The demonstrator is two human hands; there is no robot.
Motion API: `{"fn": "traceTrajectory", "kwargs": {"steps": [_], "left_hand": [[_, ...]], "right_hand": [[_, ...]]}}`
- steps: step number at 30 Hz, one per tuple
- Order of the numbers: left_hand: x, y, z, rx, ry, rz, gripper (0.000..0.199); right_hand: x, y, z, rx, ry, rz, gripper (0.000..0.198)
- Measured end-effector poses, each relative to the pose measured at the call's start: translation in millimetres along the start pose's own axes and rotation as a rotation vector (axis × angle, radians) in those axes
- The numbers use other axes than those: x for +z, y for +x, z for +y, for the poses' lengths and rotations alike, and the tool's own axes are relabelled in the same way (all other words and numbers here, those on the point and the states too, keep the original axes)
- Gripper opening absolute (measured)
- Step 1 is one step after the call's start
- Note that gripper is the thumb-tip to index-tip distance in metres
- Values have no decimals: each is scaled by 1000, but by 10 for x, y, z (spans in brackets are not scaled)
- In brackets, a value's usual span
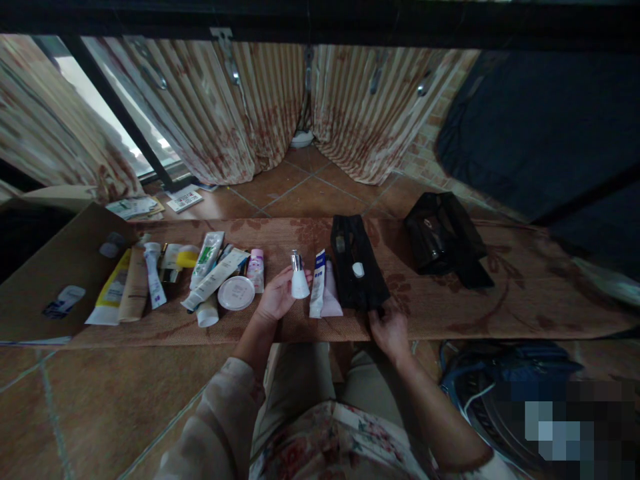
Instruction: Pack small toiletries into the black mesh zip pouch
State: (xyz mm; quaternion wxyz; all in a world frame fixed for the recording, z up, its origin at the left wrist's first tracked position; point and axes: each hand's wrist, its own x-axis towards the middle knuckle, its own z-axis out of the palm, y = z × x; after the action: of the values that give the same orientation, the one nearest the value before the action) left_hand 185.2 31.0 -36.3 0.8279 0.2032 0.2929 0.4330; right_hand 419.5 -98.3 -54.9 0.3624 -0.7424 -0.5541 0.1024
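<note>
A white cone-shaped bottle with a silver top (299, 283) is in my left hand (278, 293), its top pointing away from me. My right hand (391, 332) grips the near end of a black mesh pouch (353, 267); its fingertips are partly hidden there. Through the pouch's opening a small white item (358, 269) shows. Between the bottle and the pouch lie a white and blue tube (318, 283) and a pale lilac tube (331, 293). Left of my left hand are a round clear-lidded jar (236, 293) and a pink bottle (256, 269).
Several tubes, among them a yellow one (113, 288) and a tan one (134, 283), lie on the patterned cloth (280, 233) beside a cardboard box (95, 233). A second black mesh pouch (443, 237) stands at the right. Curtains (250, 107) hang behind.
</note>
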Motion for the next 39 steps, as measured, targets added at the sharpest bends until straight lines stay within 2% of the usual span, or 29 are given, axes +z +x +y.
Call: {"fn": "traceTrajectory", "kwargs": {"steps": [39], "left_hand": [[1,6,0,-1,-27,9,25]], "right_hand": [[18,-3,34,-19,-24,10,22]]}}
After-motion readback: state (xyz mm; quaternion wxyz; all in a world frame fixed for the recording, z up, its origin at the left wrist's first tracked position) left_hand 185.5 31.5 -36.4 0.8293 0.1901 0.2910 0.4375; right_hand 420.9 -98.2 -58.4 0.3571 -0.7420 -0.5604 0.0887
